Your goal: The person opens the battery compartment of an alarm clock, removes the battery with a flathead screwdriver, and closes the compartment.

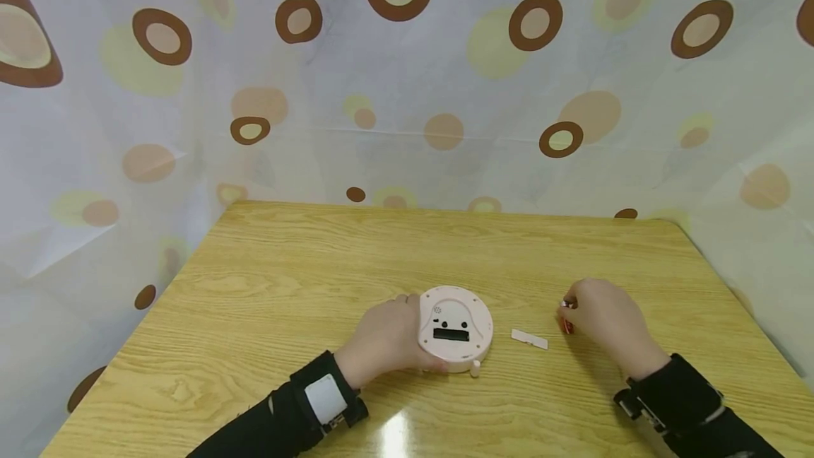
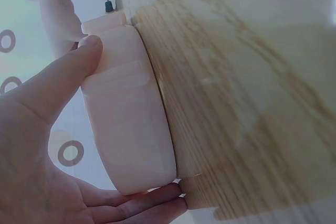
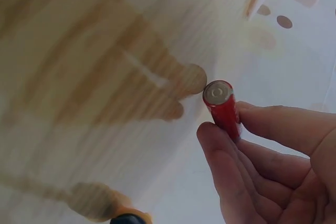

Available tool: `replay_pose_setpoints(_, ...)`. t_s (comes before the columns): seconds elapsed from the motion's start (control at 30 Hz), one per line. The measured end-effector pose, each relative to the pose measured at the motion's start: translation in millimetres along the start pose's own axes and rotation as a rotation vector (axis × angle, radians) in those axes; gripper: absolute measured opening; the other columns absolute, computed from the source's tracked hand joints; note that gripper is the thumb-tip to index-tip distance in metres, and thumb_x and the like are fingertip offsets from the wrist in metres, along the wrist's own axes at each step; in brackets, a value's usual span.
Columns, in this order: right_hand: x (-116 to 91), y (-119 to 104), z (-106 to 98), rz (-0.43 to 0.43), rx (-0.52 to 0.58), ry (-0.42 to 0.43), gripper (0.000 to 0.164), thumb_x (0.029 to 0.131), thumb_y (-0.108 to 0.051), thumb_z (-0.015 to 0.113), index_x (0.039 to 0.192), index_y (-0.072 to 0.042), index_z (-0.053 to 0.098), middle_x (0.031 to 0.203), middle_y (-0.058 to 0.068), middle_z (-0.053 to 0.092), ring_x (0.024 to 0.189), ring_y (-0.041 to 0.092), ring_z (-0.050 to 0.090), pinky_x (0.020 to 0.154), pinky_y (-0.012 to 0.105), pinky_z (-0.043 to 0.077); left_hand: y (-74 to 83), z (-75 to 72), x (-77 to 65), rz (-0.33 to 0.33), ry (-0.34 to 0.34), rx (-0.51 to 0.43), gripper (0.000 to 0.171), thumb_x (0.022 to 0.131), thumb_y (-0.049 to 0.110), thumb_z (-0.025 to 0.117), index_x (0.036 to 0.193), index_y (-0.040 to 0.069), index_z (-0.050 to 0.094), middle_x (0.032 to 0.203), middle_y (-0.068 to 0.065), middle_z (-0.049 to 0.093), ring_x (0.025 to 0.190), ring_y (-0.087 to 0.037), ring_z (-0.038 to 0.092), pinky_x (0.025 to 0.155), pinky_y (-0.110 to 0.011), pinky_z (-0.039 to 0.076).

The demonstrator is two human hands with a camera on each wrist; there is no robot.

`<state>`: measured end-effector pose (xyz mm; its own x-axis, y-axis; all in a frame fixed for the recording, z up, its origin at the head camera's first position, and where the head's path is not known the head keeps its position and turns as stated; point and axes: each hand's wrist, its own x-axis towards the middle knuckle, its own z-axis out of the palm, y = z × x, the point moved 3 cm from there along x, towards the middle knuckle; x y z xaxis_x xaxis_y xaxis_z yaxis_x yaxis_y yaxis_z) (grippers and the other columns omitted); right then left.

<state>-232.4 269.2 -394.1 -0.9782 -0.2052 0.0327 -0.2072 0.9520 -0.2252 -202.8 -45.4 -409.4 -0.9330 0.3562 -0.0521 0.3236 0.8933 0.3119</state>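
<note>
In the head view a round pale pink alarm clock lies back side up, showing two dark knobs, speaker holes and a dark oblong battery slot. My left hand grips its left side; the left wrist view has the thumb on one part of the clock's side wall and fingers at another. Further right, my right hand pinches a red battery between thumb and fingers, its flat metal end facing the right wrist camera. Between the hands a thin pale battery cover rests on the table.
The wooden table meets a hanging sheet with brown rings at its back and sides. In the right wrist view an orange and black object shows at the bottom. A thin shaft with a black end appears in the left wrist view.
</note>
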Motion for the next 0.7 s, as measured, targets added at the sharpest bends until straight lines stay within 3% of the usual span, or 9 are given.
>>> replay_pose_setpoints(0.3, 0.0, 3.5, 4.5, 0.001, 0.024, -0.034, 0.040, 0.091, -0.008, 0.070, 0.053, -0.017, 0.059, 0.053, -0.005, 0.043, 0.053, 0.013, 0.036, 0.055, 0.030, 0.025, 1.3, -1.3, -0.4, -0.004, 0.003, 0.015, 0.112, 0.062, 0.071, 0.094, 0.140, -0.002, 0.060, 0.112, -0.011, 0.072, 0.098, -0.024, 0.071, 0.079, -0.037, 0.060)
replay_pose_setpoints(0.7, 0.5, 3.3, 5.3, -0.010, 0.000, -0.041, 0.044, 0.088, -0.005, 0.070, 0.050, -0.018, 0.052, 0.048, -0.007, 0.036, 0.051, 0.013, 0.032, 0.054, 0.029, 0.025, 2.3, -2.0, -1.8, -0.008, -0.009, 0.011, 0.108, 0.063, 0.069, 0.095, 0.137, -0.001, 0.061, 0.112, -0.010, 0.072, 0.098, -0.023, 0.071, 0.079, -0.037, 0.060)
